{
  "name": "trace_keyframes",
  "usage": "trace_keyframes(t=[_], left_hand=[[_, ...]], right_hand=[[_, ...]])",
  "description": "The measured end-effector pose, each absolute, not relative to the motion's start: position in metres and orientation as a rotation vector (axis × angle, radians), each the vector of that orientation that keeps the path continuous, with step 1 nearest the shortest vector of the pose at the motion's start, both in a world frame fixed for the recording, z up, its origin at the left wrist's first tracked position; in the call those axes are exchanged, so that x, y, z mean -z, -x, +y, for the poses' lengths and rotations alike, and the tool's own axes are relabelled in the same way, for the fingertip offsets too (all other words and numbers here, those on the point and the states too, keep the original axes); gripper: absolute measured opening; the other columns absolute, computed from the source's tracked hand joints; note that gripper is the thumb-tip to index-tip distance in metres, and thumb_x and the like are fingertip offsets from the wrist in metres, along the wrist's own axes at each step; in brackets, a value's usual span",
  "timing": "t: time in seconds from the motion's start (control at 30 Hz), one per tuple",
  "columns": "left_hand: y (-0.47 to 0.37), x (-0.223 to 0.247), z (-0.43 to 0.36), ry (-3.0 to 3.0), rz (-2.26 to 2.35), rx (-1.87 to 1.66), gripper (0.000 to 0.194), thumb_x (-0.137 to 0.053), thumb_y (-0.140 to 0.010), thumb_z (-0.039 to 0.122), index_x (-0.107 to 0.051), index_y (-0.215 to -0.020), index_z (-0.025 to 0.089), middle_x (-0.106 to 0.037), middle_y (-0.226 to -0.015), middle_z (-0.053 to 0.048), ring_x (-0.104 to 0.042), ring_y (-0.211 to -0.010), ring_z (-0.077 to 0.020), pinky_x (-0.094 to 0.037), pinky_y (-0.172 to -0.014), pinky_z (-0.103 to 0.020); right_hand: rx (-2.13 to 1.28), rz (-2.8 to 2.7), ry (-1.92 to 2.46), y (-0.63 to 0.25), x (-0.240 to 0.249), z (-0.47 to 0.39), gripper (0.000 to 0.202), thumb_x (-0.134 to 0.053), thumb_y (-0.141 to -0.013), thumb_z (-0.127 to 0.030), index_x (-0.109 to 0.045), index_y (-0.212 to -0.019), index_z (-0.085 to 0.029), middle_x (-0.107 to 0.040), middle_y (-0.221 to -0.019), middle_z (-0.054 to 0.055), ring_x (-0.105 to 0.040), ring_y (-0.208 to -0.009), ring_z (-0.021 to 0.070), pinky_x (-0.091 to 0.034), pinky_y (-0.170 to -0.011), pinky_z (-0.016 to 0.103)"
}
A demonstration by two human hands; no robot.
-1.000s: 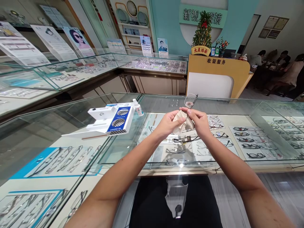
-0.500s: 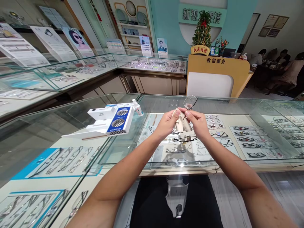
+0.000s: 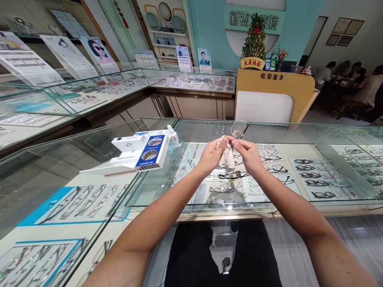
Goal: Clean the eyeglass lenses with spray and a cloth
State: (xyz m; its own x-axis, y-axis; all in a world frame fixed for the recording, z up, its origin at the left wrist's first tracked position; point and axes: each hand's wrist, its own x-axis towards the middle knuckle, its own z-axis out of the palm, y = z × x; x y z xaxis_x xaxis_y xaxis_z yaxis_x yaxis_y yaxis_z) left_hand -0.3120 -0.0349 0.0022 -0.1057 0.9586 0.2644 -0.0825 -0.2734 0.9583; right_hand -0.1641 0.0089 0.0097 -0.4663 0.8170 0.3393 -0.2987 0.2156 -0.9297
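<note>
Above the glass counter, my left hand is closed on a cream cleaning cloth, which hangs down between my hands. Close beside it, my right hand pinches a pair of eyeglasses. One lens sticks up above my fingers with a sticker or print on it. The other lens is hidden by the cloth and my fingers. Left of my hands on the glass stand a small white spray bottle and a blue and white open box.
Under the glass counter top lie rows of spectacle frames. Glass showcases with upright cards line the left and back. A yellow cash desk with a plant stands beyond. Several people sit at the far right.
The cloth between my hands has shifted and hangs narrower. The eyeglasses have tilted slightly, and my hands stay in nearly the same place.
</note>
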Motion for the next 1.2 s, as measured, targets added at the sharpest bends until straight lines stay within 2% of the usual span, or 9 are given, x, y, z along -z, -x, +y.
trace_keyframes(t=[0.2,0.37,0.57,0.7,0.77,0.87,1.03,1.1,1.2], left_hand=[[0.324,0.001,-0.026,-1.218,1.045,-1.382,0.075,-0.065,-0.079,0.090,-0.073,-0.092,0.016,-0.069,-0.075,-0.005,-0.066,-0.075,-0.0199,-0.052,-0.068,-0.029],[0.335,0.000,-0.021,-1.074,1.038,-1.394,0.069,-0.070,-0.080,0.085,-0.072,-0.091,0.017,-0.074,-0.084,-0.009,-0.069,-0.077,-0.0200,-0.056,-0.068,-0.029],[0.338,0.000,-0.018,-1.088,1.023,-1.482,0.072,-0.074,-0.075,0.085,-0.072,-0.091,0.015,-0.077,-0.088,-0.011,-0.071,-0.087,-0.0224,-0.056,-0.076,-0.030],[0.339,-0.001,-0.017,-1.168,1.028,-1.514,0.073,-0.071,-0.075,0.088,-0.073,-0.090,0.016,-0.078,-0.091,-0.011,-0.072,-0.092,-0.0238,-0.056,-0.080,-0.032],[0.339,-0.002,-0.017,-1.189,1.033,-1.529,0.073,-0.069,-0.076,0.089,-0.074,-0.089,0.017,-0.077,-0.089,-0.010,-0.072,-0.094,-0.0252,-0.055,-0.081,-0.033],[0.338,-0.004,-0.019,-1.231,1.022,-1.542,0.074,-0.069,-0.074,0.090,-0.074,-0.087,0.017,-0.076,-0.083,-0.009,-0.072,-0.094,-0.0259,-0.055,-0.083,-0.034],[0.337,-0.008,-0.026,-1.323,1.067,-1.549,0.072,-0.067,-0.078,0.089,-0.071,-0.079,0.017,-0.070,-0.073,-0.004,-0.062,-0.073,-0.0179,-0.049,-0.072,-0.029],[0.337,-0.009,-0.028,-1.340,1.072,-1.555,0.069,-0.069,-0.080,0.086,-0.069,-0.076,0.017,-0.067,-0.069,-0.003,-0.056,-0.066,-0.0149,-0.045,-0.066,-0.028],[0.337,-0.011,-0.030,-1.334,1.038,-1.552,0.065,-0.076,-0.079,0.080,-0.067,-0.075,0.016,-0.062,-0.063,-0.001,-0.052,-0.058,-0.0125,-0.041,-0.059,-0.026]], right_hand=[[-1.406,-1.448,0.573,0.150,-0.018,0.024,0.035,-0.078,-0.085,-0.057,-0.087,-0.096,-0.025,-0.084,-0.113,0.006,-0.075,-0.106,0.0254,-0.056,-0.103,0.043],[-1.368,-1.506,0.503,0.143,-0.021,0.032,0.026,-0.077,-0.086,-0.053,-0.086,-0.086,-0.028,-0.083,-0.114,0.004,-0.068,-0.126,0.0279,-0.045,-0.119,0.046],[-1.331,-1.778,0.521,0.140,-0.022,0.031,0.025,-0.075,-0.089,-0.051,-0.087,-0.084,-0.030,-0.072,-0.138,0.005,-0.058,-0.140,0.0298,-0.040,-0.121,0.049],[-1.277,-1.883,0.584,0.141,-0.025,0.027,0.022,-0.076,-0.088,-0.048,-0.087,-0.081,-0.031,-0.070,-0.140,0.004,-0.050,-0.148,0.0297,-0.029,-0.128,0.050],[-1.294,-1.904,0.583,0.142,-0.025,0.026,0.022,-0.075,-0.088,-0.047,-0.087,-0.080,-0.030,-0.070,-0.138,0.004,-0.053,-0.143,0.0293,-0.031,-0.126,0.048],[-1.328,-1.931,0.575,0.143,-0.025,0.027,0.022,-0.074,-0.088,-0.044,-0.087,-0.081,-0.028,-0.070,-0.122,0.005,-0.062,-0.123,0.0261,-0.039,-0.118,0.046],[-1.303,-1.988,0.583,0.143,-0.025,0.026,0.022,-0.070,-0.088,-0.038,-0.087,-0.081,-0.027,-0.061,-0.093,0.003,-0.059,-0.096,0.0205,-0.045,-0.104,0.041],[-1.314,-2.002,0.583,0.144,-0.024,0.024,0.022,-0.069,-0.088,-0.038,-0.086,-0.079,-0.027,-0.060,-0.088,0.002,-0.058,-0.093,0.0202,-0.046,-0.099,0.040],[-1.389,-1.953,0.549,0.146,-0.023,0.022,0.022,-0.070,-0.087,-0.038,-0.085,-0.077,-0.026,-0.066,-0.091,0.003,-0.059,-0.095,0.0205,-0.046,-0.096,0.038]])
